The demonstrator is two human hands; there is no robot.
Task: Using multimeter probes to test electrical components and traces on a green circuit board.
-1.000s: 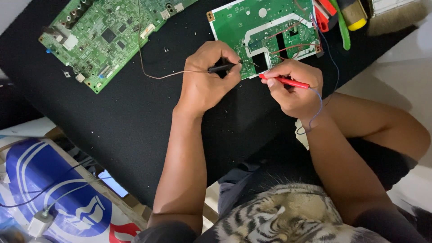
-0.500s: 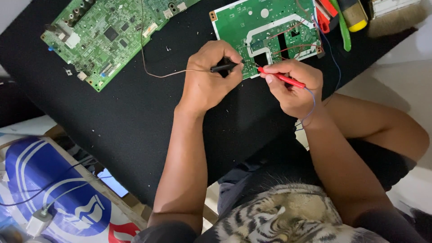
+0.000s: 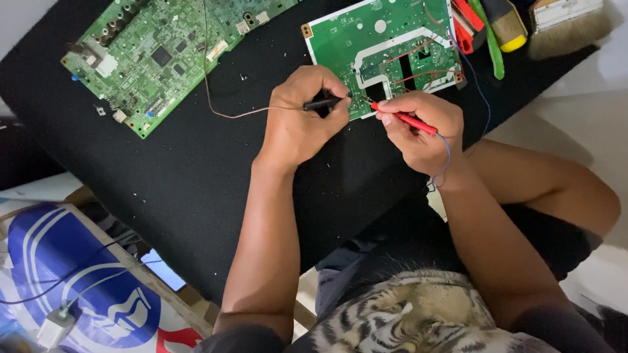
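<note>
Green rectangular circuit board with a white outlined track (image 3: 383, 46) lies at upper centre of the frame on the black mat (image 3: 163, 170). Left hand (image 3: 301, 121) is clamped on a slim black test probe (image 3: 322, 103); right hand (image 3: 422, 127) pinches a slim red test probe (image 3: 402, 117). Both tips sit at the board's lower edge, so probing seems under way. Any next contact calls for steady tips.

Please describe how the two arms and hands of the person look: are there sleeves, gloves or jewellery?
Both arms are bare from wrist to above the elbow; no sleeves reach the forearms. The left hand and right hand wear no gloves, and no rings or watch show. A tiger-print shirt covers the chest.
</note>
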